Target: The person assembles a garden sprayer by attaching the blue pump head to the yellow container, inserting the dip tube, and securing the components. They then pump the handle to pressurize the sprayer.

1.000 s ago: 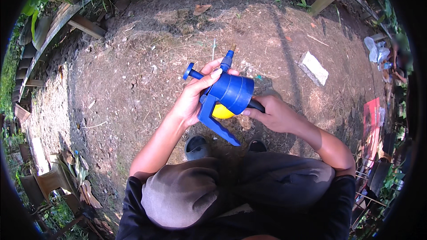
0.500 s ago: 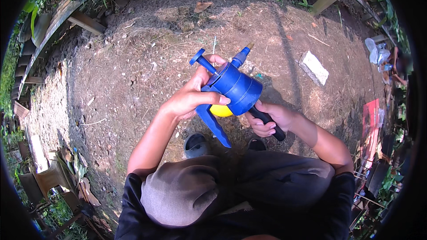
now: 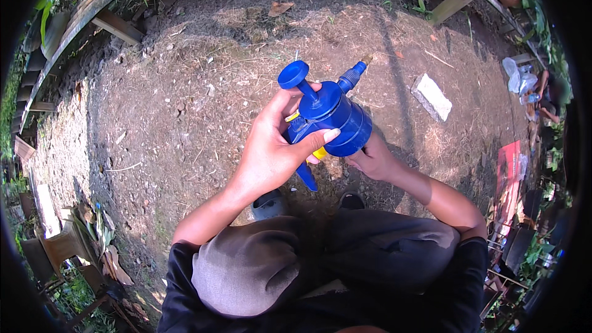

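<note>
A blue pump sprayer head (image 3: 351,126) is held tilted above the ground in front of my knees. My left hand (image 3: 274,151) is closed around its left side, thumb across the front of the blue body. The round-topped plunger (image 3: 293,74) sticks up from it, and the ribbed nozzle (image 3: 351,78) points to the far right. Below the left hand hang the blue trigger lever (image 3: 306,177) and a bit of a yellow part (image 3: 320,153). My right hand (image 3: 376,159) is closed at the underside of the head; its fingers and the black tube there are mostly hidden.
A pale block (image 3: 431,97) lies on the dirt ground at the right. Wooden rails (image 3: 117,26) border the plot. Clear plastic bags (image 3: 520,75) and another person (image 3: 555,95) are at the far right, a red sheet (image 3: 509,163) nearer. My shoes (image 3: 267,206) stand below the sprayer head.
The sprayer head has risen slightly and turned, its plunger top now facing me more. My right hand has moved up under it, covering the black tube that showed before.
</note>
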A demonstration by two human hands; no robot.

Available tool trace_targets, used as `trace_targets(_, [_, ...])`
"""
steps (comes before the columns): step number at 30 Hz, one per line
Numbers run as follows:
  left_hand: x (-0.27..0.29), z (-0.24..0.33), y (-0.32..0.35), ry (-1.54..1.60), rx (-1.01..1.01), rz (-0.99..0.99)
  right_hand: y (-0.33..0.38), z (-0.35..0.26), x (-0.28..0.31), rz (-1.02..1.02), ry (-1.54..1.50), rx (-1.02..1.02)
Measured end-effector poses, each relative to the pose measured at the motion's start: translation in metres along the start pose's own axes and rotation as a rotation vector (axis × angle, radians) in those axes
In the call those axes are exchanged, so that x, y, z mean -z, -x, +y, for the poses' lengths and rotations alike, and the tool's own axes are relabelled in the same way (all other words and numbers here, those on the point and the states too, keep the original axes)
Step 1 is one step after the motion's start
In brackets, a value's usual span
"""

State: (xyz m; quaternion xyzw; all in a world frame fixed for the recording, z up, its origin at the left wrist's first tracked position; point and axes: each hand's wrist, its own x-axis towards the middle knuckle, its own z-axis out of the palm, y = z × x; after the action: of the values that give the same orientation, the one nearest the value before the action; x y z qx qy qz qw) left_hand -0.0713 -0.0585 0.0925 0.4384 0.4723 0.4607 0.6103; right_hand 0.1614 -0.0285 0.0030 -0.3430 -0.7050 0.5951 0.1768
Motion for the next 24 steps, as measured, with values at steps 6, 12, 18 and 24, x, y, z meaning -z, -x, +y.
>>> trace_targets(6, [-0.007, 0.001, 0.005, 0.081, -0.047, 0.053, -0.004, 0.005, -0.008, 0.167, 0.132, 0.143])
trace_targets(12, [-0.010, 0.000, 0.011, 0.052, -0.056, 0.095, -0.006, 0.005, -0.009, 0.177, 0.159, 0.166])
trace_targets(18, [-0.011, -0.010, 0.012, -0.087, -0.164, 0.089, -0.005, -0.001, -0.012, 0.166, 0.102, 0.179])
trace_targets(24, [-0.015, -0.005, 0.017, -0.117, -0.201, 0.024, -0.012, -0.007, -0.015, 0.114, -0.039, 0.248])
